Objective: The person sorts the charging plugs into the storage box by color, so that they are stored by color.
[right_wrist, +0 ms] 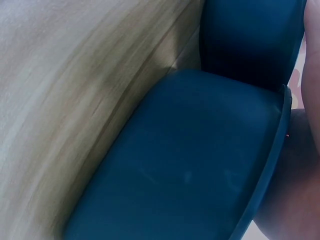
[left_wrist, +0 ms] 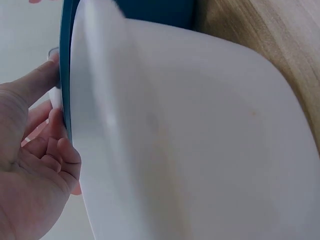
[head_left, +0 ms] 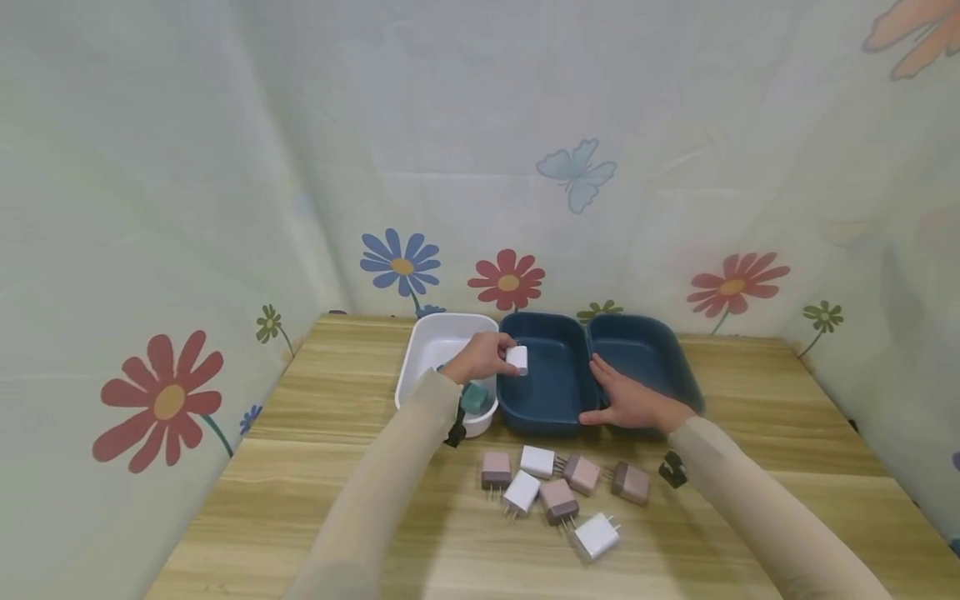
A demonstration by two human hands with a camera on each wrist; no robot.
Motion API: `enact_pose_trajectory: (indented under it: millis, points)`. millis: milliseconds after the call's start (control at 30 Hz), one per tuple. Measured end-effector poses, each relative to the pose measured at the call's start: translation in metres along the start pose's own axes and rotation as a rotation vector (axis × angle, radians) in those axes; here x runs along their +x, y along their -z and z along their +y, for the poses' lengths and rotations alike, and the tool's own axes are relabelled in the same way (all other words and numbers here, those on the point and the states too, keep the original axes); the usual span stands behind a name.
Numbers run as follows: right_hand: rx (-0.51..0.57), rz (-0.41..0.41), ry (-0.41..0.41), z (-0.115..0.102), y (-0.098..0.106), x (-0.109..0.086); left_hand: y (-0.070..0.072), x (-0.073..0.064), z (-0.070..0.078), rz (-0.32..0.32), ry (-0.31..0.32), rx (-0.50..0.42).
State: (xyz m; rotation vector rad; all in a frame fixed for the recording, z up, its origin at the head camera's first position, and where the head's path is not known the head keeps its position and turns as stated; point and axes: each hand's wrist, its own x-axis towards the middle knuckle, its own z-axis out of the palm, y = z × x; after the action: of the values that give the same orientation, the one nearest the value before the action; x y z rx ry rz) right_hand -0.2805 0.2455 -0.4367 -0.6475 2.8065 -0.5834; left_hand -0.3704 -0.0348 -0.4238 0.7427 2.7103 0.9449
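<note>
My left hand point(head_left: 487, 357) pinches a white plug-in charger point(head_left: 517, 359) by its edges, over the place where the white bin point(head_left: 406, 367) meets the middle blue bin point(head_left: 551, 421). In the left wrist view the bins' walls partly cover the charger and fingertips. My right hand point(head_left: 630, 402), fingers and thumb spread, rests at the adjoining rims of the middle blue bin and the right blue bin point(head_left: 678, 358). In front of the bins lie several pink chargers point(head_left: 558, 498) with darker ends, along with three white chargers point(head_left: 597, 536), their prongs pointing various ways.
All three bins stand side by side on the wood-patterned table point(head_left: 322, 392). Beside my left wrist a teal block point(head_left: 474, 397) shows over the white bin. Behind the table hangs a pale curtain point(head_left: 450, 125) printed with flowers.
</note>
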Motion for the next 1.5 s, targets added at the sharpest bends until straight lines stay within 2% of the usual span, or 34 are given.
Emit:
enact_pose_trajectory:
  millis: [167, 400, 600, 800, 933, 1133, 1367, 1500]
  points:
    - [-0.010, 0.002, 0.008, 0.000, -0.001, 0.002, 0.000, 0.001, 0.000, 0.017, 0.006, 0.023]
    - [-0.010, -0.001, -0.004, -0.001, 0.000, 0.002, 0.000, -0.005, 0.006, 0.032, 0.043, 0.014]
    - [-0.013, 0.005, -0.001, 0.002, -0.002, 0.002, 0.001, -0.013, 0.005, 0.033, -0.024, 0.002]
    - [0.005, 0.012, 0.011, 0.003, -0.002, 0.000, 0.003, -0.033, 0.012, -0.036, -0.077, -0.040]
    - [0.001, 0.014, 0.001, 0.005, -0.003, 0.000, 0.001, -0.047, 0.016, -0.069, -0.144, -0.023]
    - [0.009, 0.007, -0.013, 0.005, -0.003, 0.000, -0.003, -0.069, 0.024, -0.127, -0.232, -0.081]
    - [0.000, 0.010, -0.015, 0.005, -0.004, 0.003, -0.010, -0.093, 0.032, -0.244, -0.367, -0.116]
    - [-0.004, 0.010, -0.017, 0.004, -0.004, 0.004, -0.016, -0.103, 0.035, -0.305, -0.387, -0.119]
